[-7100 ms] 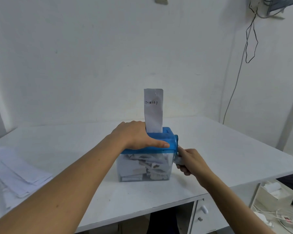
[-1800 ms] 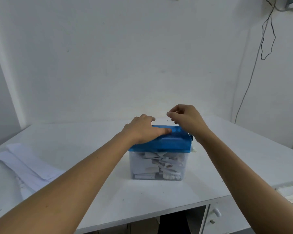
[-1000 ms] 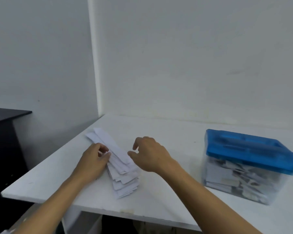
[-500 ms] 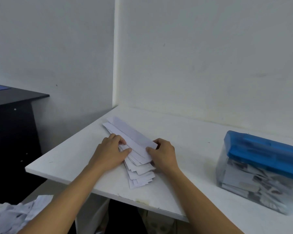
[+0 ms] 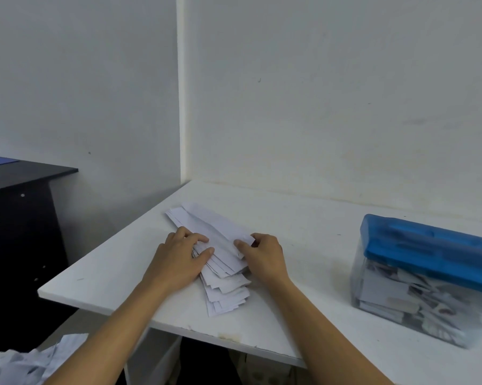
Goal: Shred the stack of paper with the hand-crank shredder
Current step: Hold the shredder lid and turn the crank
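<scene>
Barely anything's moved: right hand (image 5: 264, 259) pinches the top paper strip (image 5: 217, 232) by its end, left hand (image 5: 176, 262) presses flat on the stack (image 5: 226, 290) beside it.

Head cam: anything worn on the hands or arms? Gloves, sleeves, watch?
Nothing worn: left hand and right hand are bare, no gloves, rings or watch visible. Likewise left forearm and right forearm, bare to the frame edge, no sleeves in view.
</scene>
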The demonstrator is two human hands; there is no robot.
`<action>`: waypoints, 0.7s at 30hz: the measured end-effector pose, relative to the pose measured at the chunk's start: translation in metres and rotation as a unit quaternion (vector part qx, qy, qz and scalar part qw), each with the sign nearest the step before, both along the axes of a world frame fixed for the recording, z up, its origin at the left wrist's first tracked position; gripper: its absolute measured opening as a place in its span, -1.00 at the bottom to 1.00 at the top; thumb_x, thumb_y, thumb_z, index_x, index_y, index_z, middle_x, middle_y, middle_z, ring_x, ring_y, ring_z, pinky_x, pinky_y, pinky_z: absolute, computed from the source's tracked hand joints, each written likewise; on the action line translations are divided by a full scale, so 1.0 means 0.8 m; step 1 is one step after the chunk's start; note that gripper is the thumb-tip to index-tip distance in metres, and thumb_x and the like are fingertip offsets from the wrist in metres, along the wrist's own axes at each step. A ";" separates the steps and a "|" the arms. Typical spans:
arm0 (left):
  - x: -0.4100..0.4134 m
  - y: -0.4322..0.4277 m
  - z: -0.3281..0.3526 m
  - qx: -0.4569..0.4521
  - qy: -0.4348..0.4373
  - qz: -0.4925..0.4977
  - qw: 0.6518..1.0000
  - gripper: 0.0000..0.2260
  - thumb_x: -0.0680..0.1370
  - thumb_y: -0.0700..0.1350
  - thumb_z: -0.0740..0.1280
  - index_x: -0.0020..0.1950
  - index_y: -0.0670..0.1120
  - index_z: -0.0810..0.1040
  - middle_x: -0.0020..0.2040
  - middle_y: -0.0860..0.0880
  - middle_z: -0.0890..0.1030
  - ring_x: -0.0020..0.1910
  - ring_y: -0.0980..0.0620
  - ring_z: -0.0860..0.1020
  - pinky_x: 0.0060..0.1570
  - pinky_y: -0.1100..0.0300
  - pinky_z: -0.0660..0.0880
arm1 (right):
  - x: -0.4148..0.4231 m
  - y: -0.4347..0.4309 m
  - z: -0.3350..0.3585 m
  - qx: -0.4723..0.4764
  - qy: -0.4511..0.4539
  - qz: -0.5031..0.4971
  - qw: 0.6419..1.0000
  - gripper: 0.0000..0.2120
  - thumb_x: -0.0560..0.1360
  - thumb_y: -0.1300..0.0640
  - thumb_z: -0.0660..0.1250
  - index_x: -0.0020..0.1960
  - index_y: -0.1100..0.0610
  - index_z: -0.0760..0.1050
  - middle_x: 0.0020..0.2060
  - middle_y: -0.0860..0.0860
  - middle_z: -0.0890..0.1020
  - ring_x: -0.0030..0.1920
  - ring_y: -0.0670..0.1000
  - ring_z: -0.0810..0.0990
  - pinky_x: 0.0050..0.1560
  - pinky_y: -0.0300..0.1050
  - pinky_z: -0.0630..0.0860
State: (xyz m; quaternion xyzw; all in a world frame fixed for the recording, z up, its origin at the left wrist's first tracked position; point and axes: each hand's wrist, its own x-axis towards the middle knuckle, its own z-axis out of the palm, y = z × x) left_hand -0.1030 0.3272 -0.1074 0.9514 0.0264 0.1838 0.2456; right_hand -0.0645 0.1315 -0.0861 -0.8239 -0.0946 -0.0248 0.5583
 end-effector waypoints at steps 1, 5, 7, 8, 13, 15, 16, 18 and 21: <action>0.000 0.000 0.000 -0.001 -0.007 -0.001 1.000 -0.71 0.63 0.20 0.25 0.30 0.15 0.55 0.17 0.12 0.41 0.18 0.09 0.39 0.14 0.12 0.37 | 0.000 0.000 0.000 0.005 0.000 0.000 1.000 -0.73 0.53 0.07 0.40 -0.14 0.30 0.58 -0.33 0.09 0.59 -0.39 0.05 0.58 -0.49 -0.20 0.46; -0.001 -0.006 0.011 -0.010 -0.065 0.018 0.998 -0.69 0.64 0.20 0.24 0.20 0.10 0.66 0.10 0.11 0.49 0.10 0.10 0.42 0.14 0.10 0.33 | 0.001 0.000 0.006 0.052 -0.019 0.017 0.998 -0.78 0.52 0.05 0.42 -0.13 0.22 0.63 -0.30 0.06 0.65 -0.28 -0.01 0.59 -0.25 -0.15 0.48; -0.002 -0.022 0.028 -0.116 -0.064 0.022 0.991 -0.59 0.60 0.29 0.21 0.08 0.05 0.70 0.06 0.10 0.59 0.09 0.06 0.52 0.14 0.06 0.44 | -0.003 -0.001 0.016 0.109 -0.015 0.055 0.992 -0.87 0.53 0.11 0.43 -0.07 0.18 0.66 -0.21 0.06 0.72 -0.24 -0.05 0.65 -0.22 -0.21 0.53; -0.003 -0.033 0.039 -0.199 -0.054 0.023 0.978 -0.59 0.59 0.30 0.23 -0.01 0.02 0.70 0.00 0.08 0.62 0.06 0.04 0.56 0.08 0.09 0.47 | -0.007 0.000 0.020 0.126 -0.014 0.073 0.989 -0.89 0.53 0.14 0.44 -0.05 0.18 0.67 -0.18 0.08 0.73 -0.24 -0.07 0.66 -0.23 -0.24 0.54; 0.009 -0.067 0.083 -0.413 -0.046 0.008 0.910 -0.70 0.54 0.12 0.46 -0.05 -0.13 0.72 -0.18 -0.01 0.66 -0.09 0.01 0.60 -0.03 0.13 0.51 | -0.015 -0.011 0.037 0.123 -0.019 0.105 0.987 -0.88 0.49 0.17 0.46 -0.02 0.21 0.63 -0.22 0.05 0.67 -0.25 -0.08 0.57 -0.22 -0.28 0.47; 0.016 -0.072 0.096 -0.441 -0.052 -0.027 0.896 -0.79 0.54 0.04 0.48 0.02 -0.09 0.74 -0.07 0.01 0.74 0.01 0.02 0.67 0.07 0.11 0.59 | -0.018 -0.026 0.050 0.114 -0.020 0.114 0.987 -0.85 0.53 0.09 0.44 0.00 0.17 0.64 -0.19 0.05 0.68 -0.20 -0.04 0.58 -0.15 -0.21 0.45; 0.017 -0.073 0.102 -0.458 -0.053 -0.045 0.886 -0.80 0.55 0.00 0.48 0.07 -0.09 0.74 -0.03 0.01 0.75 0.05 0.02 0.69 0.07 0.12 0.60 | -0.020 -0.033 0.059 0.113 -0.020 0.116 0.987 -0.84 0.56 0.03 0.40 0.01 0.12 0.66 -0.13 0.05 0.71 -0.15 -0.03 0.62 -0.09 -0.17 0.46; 0.020 -0.084 0.119 -0.482 -0.054 -0.085 0.871 -0.82 0.58 -0.07 0.45 0.13 -0.12 0.72 0.03 0.00 0.75 0.07 0.02 0.70 0.03 0.17 0.59 | -0.020 -0.054 0.083 0.124 -0.023 0.101 0.987 -0.78 0.62 0.00 0.31 -0.01 0.07 0.67 -0.09 0.02 0.73 -0.09 -0.04 0.67 -0.02 -0.11 0.48; 0.020 -0.110 0.146 -0.485 -0.055 -0.147 0.861 -0.84 0.61 -0.11 0.40 0.14 -0.11 0.70 0.06 -0.02 0.74 0.05 0.02 0.71 0.01 0.19 0.59 | -0.023 -0.091 0.124 0.054 -0.075 0.067 0.993 -0.74 0.63 0.06 0.26 -0.09 0.04 0.70 -0.16 0.00 0.74 -0.15 -0.07 0.67 -0.04 -0.06 0.54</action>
